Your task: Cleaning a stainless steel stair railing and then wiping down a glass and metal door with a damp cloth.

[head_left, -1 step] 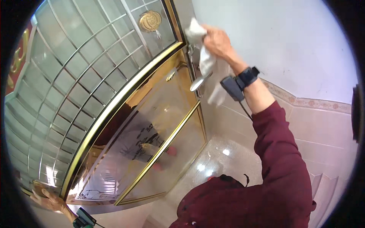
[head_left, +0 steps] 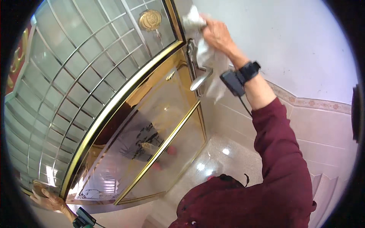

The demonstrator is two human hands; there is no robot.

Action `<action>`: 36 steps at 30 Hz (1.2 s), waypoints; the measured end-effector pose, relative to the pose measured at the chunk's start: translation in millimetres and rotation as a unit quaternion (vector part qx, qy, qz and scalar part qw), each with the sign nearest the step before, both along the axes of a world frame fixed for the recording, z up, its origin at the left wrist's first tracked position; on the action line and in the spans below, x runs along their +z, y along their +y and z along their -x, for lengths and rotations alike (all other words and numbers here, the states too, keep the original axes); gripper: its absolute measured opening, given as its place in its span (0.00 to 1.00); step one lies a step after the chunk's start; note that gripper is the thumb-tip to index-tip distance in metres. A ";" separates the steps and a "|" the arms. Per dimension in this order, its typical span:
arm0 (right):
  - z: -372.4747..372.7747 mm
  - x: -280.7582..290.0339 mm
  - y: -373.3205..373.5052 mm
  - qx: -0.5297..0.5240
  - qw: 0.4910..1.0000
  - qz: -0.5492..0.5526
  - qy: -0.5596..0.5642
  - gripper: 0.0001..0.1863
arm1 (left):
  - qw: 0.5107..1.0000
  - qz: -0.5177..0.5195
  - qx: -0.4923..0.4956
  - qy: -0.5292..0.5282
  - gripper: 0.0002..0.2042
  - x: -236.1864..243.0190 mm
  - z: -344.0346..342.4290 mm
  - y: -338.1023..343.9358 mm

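Observation:
My right hand (head_left: 218, 36) is closed round a crumpled white cloth (head_left: 205, 55) at the door's edge, above the silver lever handle (head_left: 200, 79). A bunched end pokes up past my fingers, and the rest hangs down behind the handle. The door (head_left: 127, 99) has gold-and-black framing, a metal grille over frosted glass above and a mirror-like panel below. Far to the left, my left hand (head_left: 49, 200) grips the door's other edge, its thumb by a small gold-brown fitting (head_left: 45, 188); some of its fingers are hard to make out.
A round gold ornament (head_left: 150, 20) sits on the grille. Right of the door stands a white wall (head_left: 289, 41) with a patterned tile border (head_left: 323, 104) and pale tiles beneath. The shiny floor (head_left: 224, 159) shows below. A dark object (head_left: 356, 114) is at the far right.
My right hand has moved slightly up and left with the cloth. The hanging cloth has swung, and more of the handle's upper plate shows. My left hand stays where it was.

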State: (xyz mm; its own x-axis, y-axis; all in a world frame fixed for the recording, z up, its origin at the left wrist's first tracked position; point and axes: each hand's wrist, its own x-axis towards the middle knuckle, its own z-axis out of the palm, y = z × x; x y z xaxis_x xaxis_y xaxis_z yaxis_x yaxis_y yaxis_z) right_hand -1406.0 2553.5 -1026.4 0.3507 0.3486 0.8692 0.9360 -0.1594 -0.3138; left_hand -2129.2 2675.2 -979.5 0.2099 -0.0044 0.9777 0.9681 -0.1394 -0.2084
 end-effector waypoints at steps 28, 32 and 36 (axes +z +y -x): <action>107.7 -41.6 -6.3 0.164 0.981 0.098 0.031 0.14 | 0.998 -0.024 -0.058 0.027 0.25 3.2 -32.4 -16.6; 152.6 -36.6 -6.3 0.177 0.984 -0.006 -0.009 0.19 | 0.999 -0.040 -0.009 -0.014 0.26 -4.5 -30.9 -13.7; 219.3 -44.7 -6.0 0.238 0.969 -0.013 -0.059 0.30 | 0.997 0.010 -0.059 -0.058 0.29 4.8 -59.4 -29.4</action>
